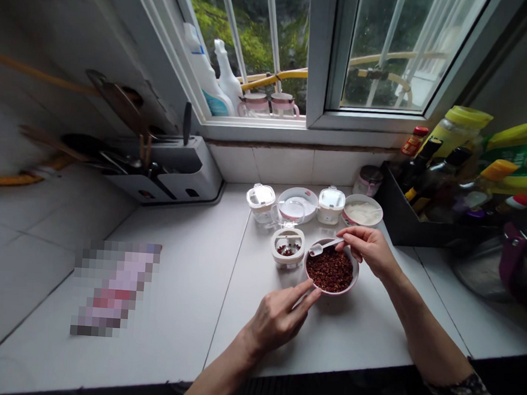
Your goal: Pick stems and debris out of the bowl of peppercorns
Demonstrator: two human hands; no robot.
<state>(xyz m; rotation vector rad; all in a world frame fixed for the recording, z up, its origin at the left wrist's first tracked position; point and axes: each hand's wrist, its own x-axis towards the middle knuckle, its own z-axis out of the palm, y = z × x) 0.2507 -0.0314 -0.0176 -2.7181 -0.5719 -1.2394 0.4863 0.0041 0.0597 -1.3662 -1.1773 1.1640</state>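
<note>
My right hand (pixel 370 248) pinches the handle of a small white spoon (pixel 317 248) over the far left part of a bowl (pixel 338 293). Reddish-brown peppercorns (pixel 330 269), as they look, fill much of this pink-rimmed bowl. At its near left rim, my left hand (pixel 280 316) has its fingertips on the edge, partly stretched out, the others curled. Just left of the bowl stands a clear seasoning jar (pixel 287 260) with a white rim, its transparent lid raised and some of the same dark bits inside. The spoon's scoop holds little that I can make out.
Behind are two lidded jars (pixel 261 202) (pixel 331 206), a plate of white stuff (pixel 297 206) and a bowl of pale grains (pixel 363 211). A black bottle rack (pixel 401 222) stands right, a utensil holder (pixel 178 179) left. A blurred pinkish packet (pixel 119 287) lies on the counter (pixel 183 312).
</note>
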